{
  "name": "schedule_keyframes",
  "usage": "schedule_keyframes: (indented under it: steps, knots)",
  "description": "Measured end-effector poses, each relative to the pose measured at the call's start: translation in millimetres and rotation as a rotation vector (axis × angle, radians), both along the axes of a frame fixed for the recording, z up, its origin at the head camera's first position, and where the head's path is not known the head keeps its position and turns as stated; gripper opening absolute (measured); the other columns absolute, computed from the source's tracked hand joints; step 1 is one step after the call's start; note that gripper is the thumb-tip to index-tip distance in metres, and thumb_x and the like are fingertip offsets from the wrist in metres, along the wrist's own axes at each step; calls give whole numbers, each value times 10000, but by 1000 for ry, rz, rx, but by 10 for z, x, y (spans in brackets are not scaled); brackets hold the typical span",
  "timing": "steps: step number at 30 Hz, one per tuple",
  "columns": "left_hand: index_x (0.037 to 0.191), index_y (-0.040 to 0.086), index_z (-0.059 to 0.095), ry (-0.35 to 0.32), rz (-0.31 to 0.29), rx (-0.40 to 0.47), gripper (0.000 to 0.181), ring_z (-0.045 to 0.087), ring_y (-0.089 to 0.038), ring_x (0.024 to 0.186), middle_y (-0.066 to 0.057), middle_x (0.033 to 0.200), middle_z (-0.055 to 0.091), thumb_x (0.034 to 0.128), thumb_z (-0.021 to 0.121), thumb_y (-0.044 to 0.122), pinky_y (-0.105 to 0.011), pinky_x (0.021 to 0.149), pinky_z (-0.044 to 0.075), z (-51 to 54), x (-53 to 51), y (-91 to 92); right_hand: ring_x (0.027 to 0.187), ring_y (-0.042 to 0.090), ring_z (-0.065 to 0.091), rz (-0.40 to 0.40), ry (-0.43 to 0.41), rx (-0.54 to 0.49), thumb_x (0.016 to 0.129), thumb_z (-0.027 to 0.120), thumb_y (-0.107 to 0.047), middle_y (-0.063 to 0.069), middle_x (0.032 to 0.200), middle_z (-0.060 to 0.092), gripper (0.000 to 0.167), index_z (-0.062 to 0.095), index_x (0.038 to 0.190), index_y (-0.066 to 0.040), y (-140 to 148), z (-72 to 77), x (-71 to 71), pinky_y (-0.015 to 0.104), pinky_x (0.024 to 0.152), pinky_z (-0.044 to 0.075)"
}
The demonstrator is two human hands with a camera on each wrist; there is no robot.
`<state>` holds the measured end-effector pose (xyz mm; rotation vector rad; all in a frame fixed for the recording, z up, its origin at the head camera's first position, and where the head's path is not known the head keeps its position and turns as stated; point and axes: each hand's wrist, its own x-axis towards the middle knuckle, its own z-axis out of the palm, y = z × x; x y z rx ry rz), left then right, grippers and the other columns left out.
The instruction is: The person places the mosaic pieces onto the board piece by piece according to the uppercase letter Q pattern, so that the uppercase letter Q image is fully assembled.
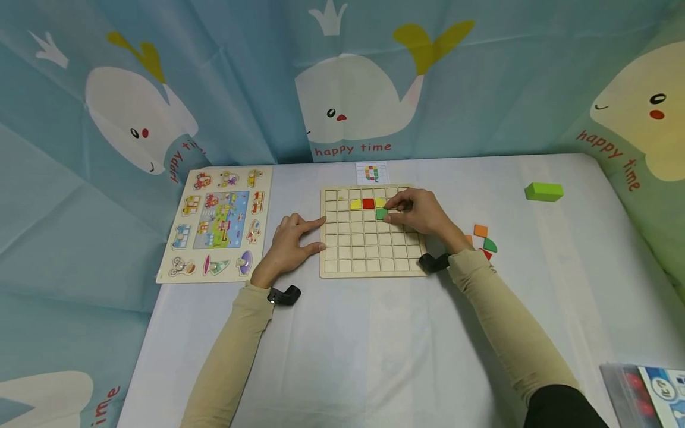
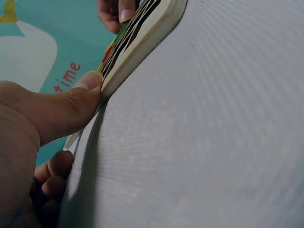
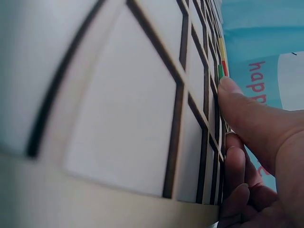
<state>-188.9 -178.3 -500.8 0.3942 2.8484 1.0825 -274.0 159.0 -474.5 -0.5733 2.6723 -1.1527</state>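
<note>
A wooden grid board lies flat on the table. On its upper part sit two yellow tiles, the left yellow tile and the right yellow tile, with a red tile between them. Just below the right one, my right hand pinches a green tile at its right side; the thumb tip meets its edge in the right wrist view. My left hand touches the board's left edge with extended thumb and index finger. In the left wrist view its thumb presses the board's rim.
A picture puzzle board lies at left. Behind the grid board is a small pattern card. Loose tiles, including an orange square and a green piece, lie right. Farther out are a green block and a plastic box.
</note>
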Motion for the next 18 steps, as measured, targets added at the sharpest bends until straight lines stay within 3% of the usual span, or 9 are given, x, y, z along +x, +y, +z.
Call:
schedule_keyframes:
  steps: [12, 18]
  knots:
    - [1509, 189, 621, 13, -16, 24, 626, 364, -236, 922, -90, 997, 487, 927, 838, 273, -373, 853, 271, -4, -1, -4, 931, 265, 667, -18, 18, -20, 908, 866, -175, 158, 1078, 743, 314, 776, 1171, -30, 106, 84, 72, 262, 802, 496]
    - [1511, 190, 618, 22, -14, 24, 625, 355, -227, 909, -96, 1001, 492, 931, 834, 274, -370, 845, 266, 0, -12, -8, 971, 250, 668, -66, -18, 2, 942, 836, -239, 137, 1093, 745, 278, 788, 1156, -68, 301, 151, 124, 295, 833, 511]
